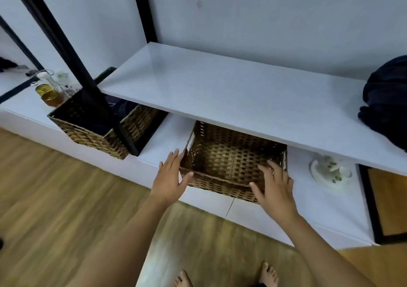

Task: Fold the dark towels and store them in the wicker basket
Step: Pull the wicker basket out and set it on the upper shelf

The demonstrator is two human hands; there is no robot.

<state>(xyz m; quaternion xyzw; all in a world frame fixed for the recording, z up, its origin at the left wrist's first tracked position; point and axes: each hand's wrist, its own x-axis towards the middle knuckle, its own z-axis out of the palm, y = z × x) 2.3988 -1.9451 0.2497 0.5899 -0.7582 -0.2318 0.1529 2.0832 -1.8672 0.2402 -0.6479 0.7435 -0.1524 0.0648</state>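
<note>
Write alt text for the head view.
Two open hands, left hand and right hand, reach for an empty wicker basket on the low shelf. Dark towels lie unfolded on the upper shelf, far right.

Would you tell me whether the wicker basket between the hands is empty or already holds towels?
Empty: the wicker basket shows only bare woven bottom, with no towel inside.

Left hand [170, 176] and right hand [274, 185] reach forward, fingers [276, 168] spread.
</note>
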